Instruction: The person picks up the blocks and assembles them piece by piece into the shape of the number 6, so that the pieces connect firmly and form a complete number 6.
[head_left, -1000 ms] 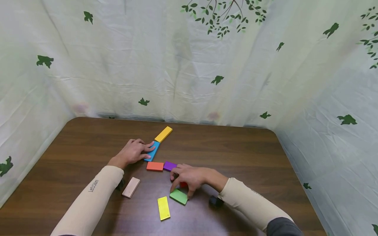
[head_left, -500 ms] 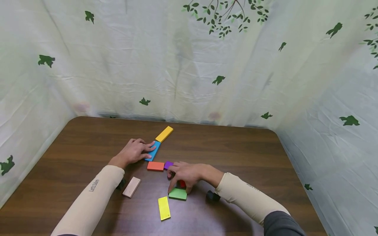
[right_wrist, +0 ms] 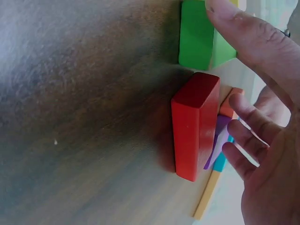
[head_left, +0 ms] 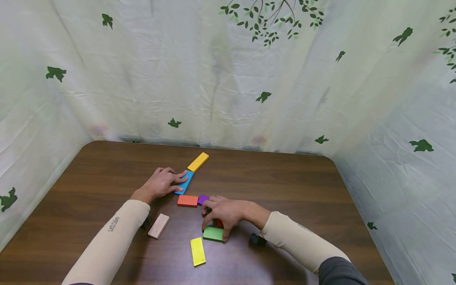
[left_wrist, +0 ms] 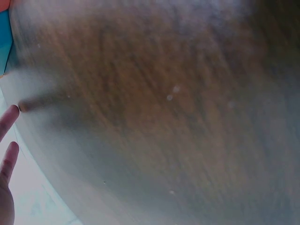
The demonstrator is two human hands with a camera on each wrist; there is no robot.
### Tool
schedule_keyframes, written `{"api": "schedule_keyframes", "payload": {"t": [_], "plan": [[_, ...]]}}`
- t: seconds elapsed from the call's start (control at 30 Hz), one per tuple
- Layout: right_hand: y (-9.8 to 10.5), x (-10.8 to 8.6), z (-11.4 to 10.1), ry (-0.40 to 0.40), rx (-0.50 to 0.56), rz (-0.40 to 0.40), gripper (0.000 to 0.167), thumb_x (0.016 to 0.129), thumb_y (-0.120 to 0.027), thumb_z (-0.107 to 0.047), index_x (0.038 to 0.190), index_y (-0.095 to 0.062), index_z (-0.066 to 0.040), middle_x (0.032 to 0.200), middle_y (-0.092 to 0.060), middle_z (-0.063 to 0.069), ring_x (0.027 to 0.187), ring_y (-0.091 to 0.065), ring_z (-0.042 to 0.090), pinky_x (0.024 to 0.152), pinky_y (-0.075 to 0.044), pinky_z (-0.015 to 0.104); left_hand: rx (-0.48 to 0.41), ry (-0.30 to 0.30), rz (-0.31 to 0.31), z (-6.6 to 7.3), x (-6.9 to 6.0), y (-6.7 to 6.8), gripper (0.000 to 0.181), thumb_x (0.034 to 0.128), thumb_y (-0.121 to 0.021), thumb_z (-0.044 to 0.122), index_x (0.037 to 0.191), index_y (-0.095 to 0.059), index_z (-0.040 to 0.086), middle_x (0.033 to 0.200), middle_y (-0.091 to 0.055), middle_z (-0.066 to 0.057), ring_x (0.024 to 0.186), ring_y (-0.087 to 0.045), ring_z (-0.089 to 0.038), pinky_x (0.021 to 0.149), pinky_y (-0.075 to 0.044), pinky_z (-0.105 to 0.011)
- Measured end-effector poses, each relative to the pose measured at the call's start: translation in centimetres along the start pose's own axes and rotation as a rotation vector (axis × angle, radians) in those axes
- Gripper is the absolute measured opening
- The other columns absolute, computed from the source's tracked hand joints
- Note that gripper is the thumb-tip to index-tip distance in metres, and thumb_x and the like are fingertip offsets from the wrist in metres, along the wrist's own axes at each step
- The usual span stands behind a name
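My left hand (head_left: 159, 183) rests on a blue wooden block (head_left: 184, 186), thumb and fingers extended over it. Only two straight fingertips (left_wrist: 8, 119) show at the edge of the left wrist view. My right hand (head_left: 228, 211) pinches a green block (head_left: 213, 234) between thumb and index finger at its two ends. Under the right palm lies a red block (right_wrist: 187, 136), mostly hidden in the head view. A purple block (head_left: 203, 199), partly covered by the right hand, touches an orange-red block (head_left: 187, 200), which lies against the blue block's near end.
A yellow-orange block (head_left: 198, 162) continues from the blue block's far end. Nearer lie a bright yellow block (head_left: 198, 251) and a pale pink block (head_left: 158, 226). All are on a brown wooden table (head_left: 285, 186), with a white leaf-patterned curtain (head_left: 199, 79) behind.
The green block has turned so its long side runs nearly left to right, and it shifted slightly left. My right hand moved a little left with it. The left hand stays put.
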State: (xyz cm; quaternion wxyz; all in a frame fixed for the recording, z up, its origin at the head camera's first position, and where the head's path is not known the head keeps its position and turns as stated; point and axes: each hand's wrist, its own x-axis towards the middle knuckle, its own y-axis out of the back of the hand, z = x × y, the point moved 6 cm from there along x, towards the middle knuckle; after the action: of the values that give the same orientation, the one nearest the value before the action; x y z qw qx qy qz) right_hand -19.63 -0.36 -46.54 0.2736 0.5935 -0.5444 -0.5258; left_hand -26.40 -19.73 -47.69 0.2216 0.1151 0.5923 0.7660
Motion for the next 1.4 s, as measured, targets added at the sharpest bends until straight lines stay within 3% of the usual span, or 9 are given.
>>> {"api": "schedule_keyframes", "payload": {"t": [0.53,1.4], "plan": [[0.33,0.43,-0.01,0.032,-0.044,-0.026,0.062,0.066,-0.088,-0.046,0.123,-0.065,-0.039,0.129,-0.043,-0.003,0.120,-0.033,0.013,0.103,-0.029,0.028,0.029,-0.014,0.002,-0.31,0.08,0.19,0.055,0.0891,-0.065,0.036,0.137,-0.052,0.013,0.146,-0.045,-0.009,0.116,-0.048,-0.037,0.094,-0.034,-0.057],[0.29,0.70,-0.21,0.049,-0.054,-0.065,0.062,0.066,-0.089,-0.041,0.123,-0.064,-0.043,0.129,-0.042,-0.003,0.120,-0.032,0.013,0.099,-0.029,0.027,-0.005,-0.006,0.005,0.07,-0.09,0.20,0.056,0.0890,-0.066,0.034,0.138,-0.050,0.012,0.146,-0.045,-0.009,0.116,-0.048,-0.037,0.095,-0.033,-0.058]]}}
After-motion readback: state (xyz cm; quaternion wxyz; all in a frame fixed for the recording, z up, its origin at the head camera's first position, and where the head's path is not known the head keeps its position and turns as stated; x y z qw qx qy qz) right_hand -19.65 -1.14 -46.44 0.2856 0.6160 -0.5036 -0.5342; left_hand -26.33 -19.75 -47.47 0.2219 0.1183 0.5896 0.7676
